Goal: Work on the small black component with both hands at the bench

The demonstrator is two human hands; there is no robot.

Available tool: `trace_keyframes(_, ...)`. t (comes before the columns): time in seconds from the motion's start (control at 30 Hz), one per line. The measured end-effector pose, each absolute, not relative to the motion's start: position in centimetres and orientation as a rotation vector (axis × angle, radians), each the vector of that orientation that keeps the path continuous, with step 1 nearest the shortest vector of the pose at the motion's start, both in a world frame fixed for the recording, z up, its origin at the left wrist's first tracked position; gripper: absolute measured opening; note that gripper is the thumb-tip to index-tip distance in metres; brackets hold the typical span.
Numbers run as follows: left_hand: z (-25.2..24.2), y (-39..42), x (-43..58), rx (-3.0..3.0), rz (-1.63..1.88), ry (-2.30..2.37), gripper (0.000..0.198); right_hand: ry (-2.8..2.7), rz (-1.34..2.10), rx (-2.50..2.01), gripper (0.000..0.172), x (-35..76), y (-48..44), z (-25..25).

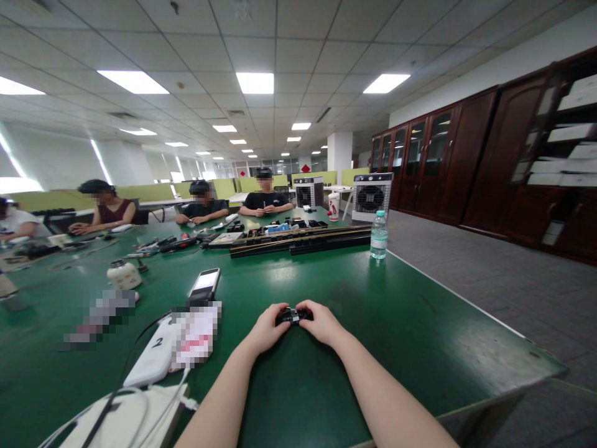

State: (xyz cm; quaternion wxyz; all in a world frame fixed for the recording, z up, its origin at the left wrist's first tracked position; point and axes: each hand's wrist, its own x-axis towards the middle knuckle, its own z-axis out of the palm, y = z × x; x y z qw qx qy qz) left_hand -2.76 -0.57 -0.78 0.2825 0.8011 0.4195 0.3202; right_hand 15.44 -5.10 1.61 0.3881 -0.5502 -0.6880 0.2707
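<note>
A small black object [294,316] with some silvery or white detail is held between my two hands, just over the green table [298,379]. My left hand [269,326] grips its left end between thumb and fingers. At the right end, my right hand [321,322] pinches it in the same way. What the object is remains too small to tell. To the left of my left forearm lie a white power bank [150,354] marked 2 and a pinkish-white packet [196,336]. A phone [204,285] with a lit screen stands tilted behind them.
A water bottle [379,235] stands near the table's right edge. Long black strips [331,241] and small parts lie across the far side. A white jar [124,274] and cables [135,398] are at left. Several people sit around the table.
</note>
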Motion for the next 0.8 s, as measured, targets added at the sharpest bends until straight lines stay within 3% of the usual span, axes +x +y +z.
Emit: trace_keyframes(0.8,-0.62,-0.76,-2.68,2.107,0.864,1.132,0.051,-1.853,0.572,-1.433,0.029,15.29,-4.86,1.00)
